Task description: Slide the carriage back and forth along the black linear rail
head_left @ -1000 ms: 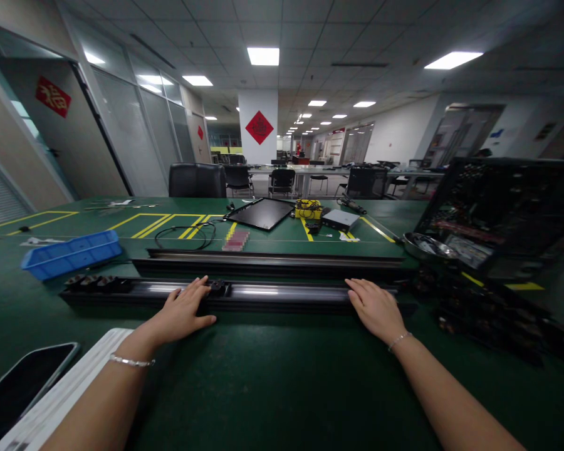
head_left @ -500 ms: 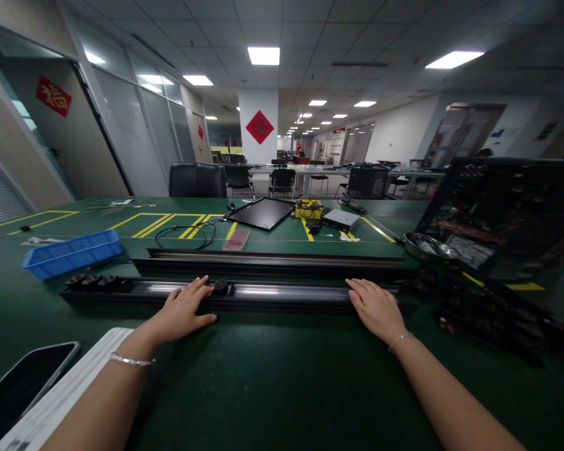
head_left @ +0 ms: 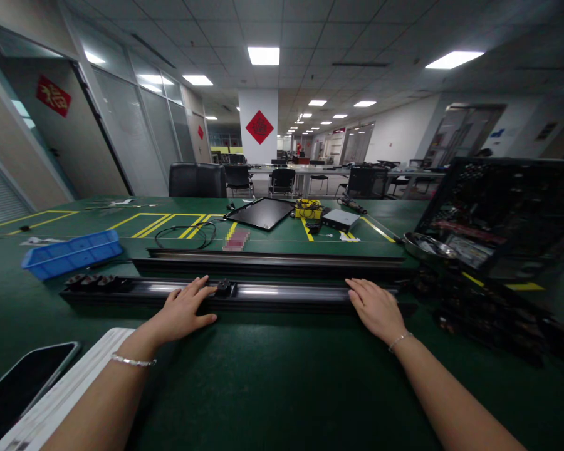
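Note:
A long black aluminium rail (head_left: 282,294) lies across the green table (head_left: 272,376) in front of me. My left hand (head_left: 183,311) rests flat on its near edge, fingers stretched out, fingertips touching a small black slider block (head_left: 224,287) sitting in the rail's groove. My right hand (head_left: 376,307) lies flat and open on the rail further right, holding nothing. Several more black blocks (head_left: 94,282) sit at the rail's left end. A second rail (head_left: 272,260) lies parallel just behind.
A blue bin (head_left: 70,252) stands at the left, a phone (head_left: 19,388) and white board (head_left: 61,394) at the near left. A black open frame (head_left: 498,213), metal bowl (head_left: 427,245) and dark parts (head_left: 489,313) fill the right. A cable loop (head_left: 185,236) and black panel (head_left: 261,213) lie behind.
The small black slider block has shifted slightly to the right along the rail's groove under my left fingertips. Both hands stay almost where they were.

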